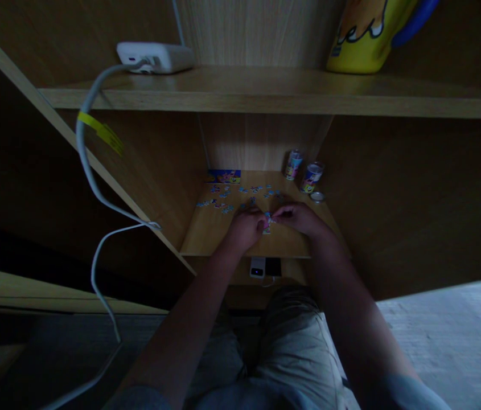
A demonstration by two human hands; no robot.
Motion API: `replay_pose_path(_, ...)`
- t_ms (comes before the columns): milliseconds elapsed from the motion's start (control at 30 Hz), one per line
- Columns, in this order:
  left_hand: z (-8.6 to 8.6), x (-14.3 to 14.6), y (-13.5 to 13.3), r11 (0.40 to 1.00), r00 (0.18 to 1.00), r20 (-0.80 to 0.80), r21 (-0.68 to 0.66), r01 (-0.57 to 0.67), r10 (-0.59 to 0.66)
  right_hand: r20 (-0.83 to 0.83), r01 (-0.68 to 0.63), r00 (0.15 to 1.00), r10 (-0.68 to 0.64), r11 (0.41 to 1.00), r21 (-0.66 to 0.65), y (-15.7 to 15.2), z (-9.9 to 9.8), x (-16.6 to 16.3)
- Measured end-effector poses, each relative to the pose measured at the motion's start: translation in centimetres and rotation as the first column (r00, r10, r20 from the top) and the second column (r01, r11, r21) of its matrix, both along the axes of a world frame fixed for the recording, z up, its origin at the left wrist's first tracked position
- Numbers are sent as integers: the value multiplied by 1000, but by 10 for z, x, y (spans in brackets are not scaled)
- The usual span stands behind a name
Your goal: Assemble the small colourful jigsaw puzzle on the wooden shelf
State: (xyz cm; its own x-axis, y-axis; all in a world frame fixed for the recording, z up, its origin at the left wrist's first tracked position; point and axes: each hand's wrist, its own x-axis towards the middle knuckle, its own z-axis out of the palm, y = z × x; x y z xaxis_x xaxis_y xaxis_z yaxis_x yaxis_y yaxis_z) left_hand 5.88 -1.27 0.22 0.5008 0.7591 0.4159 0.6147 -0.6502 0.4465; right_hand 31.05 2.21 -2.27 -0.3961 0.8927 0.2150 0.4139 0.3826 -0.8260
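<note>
Multicoloured flat jigsaw pieces [267, 230] pinched between fingertips of bare left hand [247, 226] and bare right hand [295, 217], over smooth light-brown wooden shelf [214, 238]; dim grey floor [449, 333] at right.

puzzle pieces [267, 230]: blue, pink | mug [357, 51]: yellow, blue handle [415, 23] | cable [81, 149]: white, yellow tag [102, 133]

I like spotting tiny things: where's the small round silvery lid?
In the head view, the lid lies on the right side of the middle wooden shelf, just in front of the nearer blue-printed cylindrical can.
</note>
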Motion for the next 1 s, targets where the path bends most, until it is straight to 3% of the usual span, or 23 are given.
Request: replay_pose_path(1000,3,1,-2,1000,1000,-24,-2,-14,14,17,94,995,-94,995,28,-5,8,-7)
